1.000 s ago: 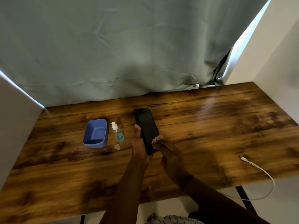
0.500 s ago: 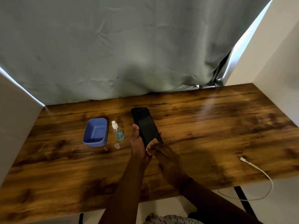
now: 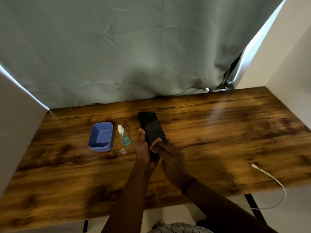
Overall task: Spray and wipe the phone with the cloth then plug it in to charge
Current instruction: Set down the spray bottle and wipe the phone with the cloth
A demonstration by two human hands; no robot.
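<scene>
head view shows both hands at the middle of the frame over the wooden table (image 3: 218, 132). left hand (image 3: 143, 150) is wrapped around the lower left edge of the black phone (image 3: 151, 128), thumb up along its side. right hand (image 3: 168, 155) presses its fingertips on the lower part of the screen; whether a cloth sits under them cannot be told. spray bottle (image 3: 124, 138), its loose cap (image 3: 123, 151) and a blue tub (image 3: 101, 137) stand left of centre. charging cable (image 3: 262, 173) lies at the lower right.

dim | daylight leaking round curtain (image 3: 134, 47) edges | wide-angle bend
</scene>
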